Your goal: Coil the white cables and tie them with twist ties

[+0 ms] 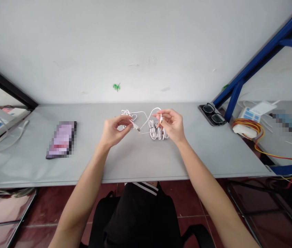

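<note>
My left hand (117, 130) pinches one end of a white USB cable (146, 118), and its plug (136, 126) points out to the right from the fingertips. Between thumb and fingers of my right hand (172, 124) is the cable's other white end, held upright. The cable loops loosely between both hands above the grey table. Behind my left fingers lies a loose white cable tangle (126, 113); whether it belongs to the held cable I cannot tell. Several coiled white cables (152, 130) rest on the table just below and beside my right hand, which partly hides them.
A blurred-out phone (62, 139) lies at left. Glasses (214, 113) sit on a dark case at the back right, by a blue metal frame (235, 96). Red-yellow wires (251, 124) wrap a white object beyond it. White boxes (3, 120) and cables stand at far left.
</note>
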The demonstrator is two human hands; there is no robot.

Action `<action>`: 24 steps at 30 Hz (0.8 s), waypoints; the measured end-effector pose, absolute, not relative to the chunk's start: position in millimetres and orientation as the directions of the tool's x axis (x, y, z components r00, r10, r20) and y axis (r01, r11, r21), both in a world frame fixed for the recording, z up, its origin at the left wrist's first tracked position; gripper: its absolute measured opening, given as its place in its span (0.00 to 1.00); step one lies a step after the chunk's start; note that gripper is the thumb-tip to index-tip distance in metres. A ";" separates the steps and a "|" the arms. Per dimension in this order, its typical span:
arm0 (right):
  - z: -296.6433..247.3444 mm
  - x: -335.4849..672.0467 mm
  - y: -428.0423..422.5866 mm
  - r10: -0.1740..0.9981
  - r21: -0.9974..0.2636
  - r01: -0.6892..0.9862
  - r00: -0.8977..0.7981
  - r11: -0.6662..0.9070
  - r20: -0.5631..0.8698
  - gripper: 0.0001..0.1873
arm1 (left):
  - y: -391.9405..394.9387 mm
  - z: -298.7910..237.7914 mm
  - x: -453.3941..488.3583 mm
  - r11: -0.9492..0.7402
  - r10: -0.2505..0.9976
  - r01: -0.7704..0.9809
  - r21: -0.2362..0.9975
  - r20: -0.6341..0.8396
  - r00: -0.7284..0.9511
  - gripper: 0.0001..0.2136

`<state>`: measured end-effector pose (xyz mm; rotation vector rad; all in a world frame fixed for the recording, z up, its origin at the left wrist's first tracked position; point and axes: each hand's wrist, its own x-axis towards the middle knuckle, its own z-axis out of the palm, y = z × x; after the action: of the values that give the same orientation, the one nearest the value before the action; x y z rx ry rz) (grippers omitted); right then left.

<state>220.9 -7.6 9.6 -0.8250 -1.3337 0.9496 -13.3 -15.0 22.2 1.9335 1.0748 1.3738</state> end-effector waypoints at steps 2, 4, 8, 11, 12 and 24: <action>5.7 218.4 -7.2 0.900 -0.900 -0.014 0.034 0.436 0.435 0.10 | -14.1 17.1 -9.9 -0.548 0.822 0.413 0.727 0.561 0.101 0.07; 1.7 217.6 -5.7 0.877 -0.879 0.072 0.060 0.472 0.476 0.10 | -12.9 13.2 -7.3 -0.547 0.783 0.504 0.668 0.622 0.026 0.05; -2.7 219.4 -2.1 0.822 -0.819 0.246 0.121 0.518 0.556 0.12 | -11.3 10.4 -3.7 -0.504 0.734 0.625 0.596 0.677 -0.053 0.04; -1.6 220.0 -1.4 0.806 -0.800 0.299 0.136 0.520 0.576 0.14 | -10.1 9.4 -1.3 -0.490 0.753 0.628 0.604 0.657 -0.045 0.06; -0.9 219.7 -1.6 0.805 -0.796 0.307 0.133 0.521 0.578 0.14 | -9.6 8.7 -0.3 -0.495 0.761 0.616 0.613 0.647 -0.032 0.07; -5.1 218.4 -2.3 0.814 -0.790 0.321 0.089 0.522 0.574 0.16 | -8.1 1.5 6.4 -0.552 0.773 0.558 0.620 0.631 0.065 0.10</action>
<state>218.4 -2.3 -5.1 -1.0288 -1.4932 0.4856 6.4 -8.1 1.5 2.1254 1.3572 1.4880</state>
